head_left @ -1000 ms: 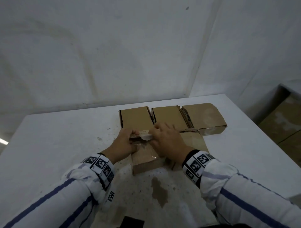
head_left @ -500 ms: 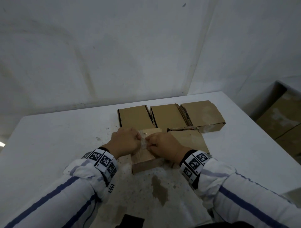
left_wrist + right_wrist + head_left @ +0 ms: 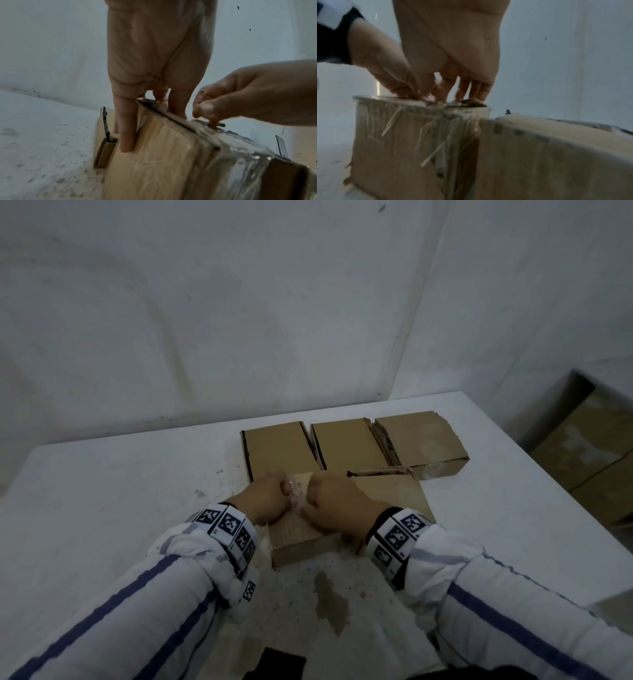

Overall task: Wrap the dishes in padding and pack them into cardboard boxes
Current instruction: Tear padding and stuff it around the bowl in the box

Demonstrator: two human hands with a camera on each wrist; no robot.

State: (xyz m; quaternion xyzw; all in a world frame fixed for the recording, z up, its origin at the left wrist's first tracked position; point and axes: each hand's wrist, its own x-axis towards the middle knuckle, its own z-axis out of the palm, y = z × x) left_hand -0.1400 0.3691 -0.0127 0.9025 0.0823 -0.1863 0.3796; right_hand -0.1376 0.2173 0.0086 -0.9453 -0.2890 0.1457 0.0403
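Note:
A small cardboard box [image 3: 301,549] with clear tape [image 3: 298,496] over its top stands near the table's front. My left hand [image 3: 274,498] grips its far left corner. One finger runs down the box's [image 3: 154,162] left side and the others reach over the far edge. My right hand [image 3: 339,501] sits right beside it on the lid, thumb and fingers curled and pinching the tape [image 3: 423,102] at the top seam. Glossy tape [image 3: 240,148] also wraps the box's near end. No dish or padding shows.
A second box [image 3: 387,494] touches the taped one on its right. Three closed boxes [image 3: 279,448] [image 3: 346,443] [image 3: 421,443] stand in a row behind. The white table [image 3: 102,508] has a brown stain [image 3: 329,601] near me. Large cartons [image 3: 589,453] stand off the right edge.
The strip of tape stretched between my hands a second ago is now down on the lid. Both hands have drawn together over the box's top.

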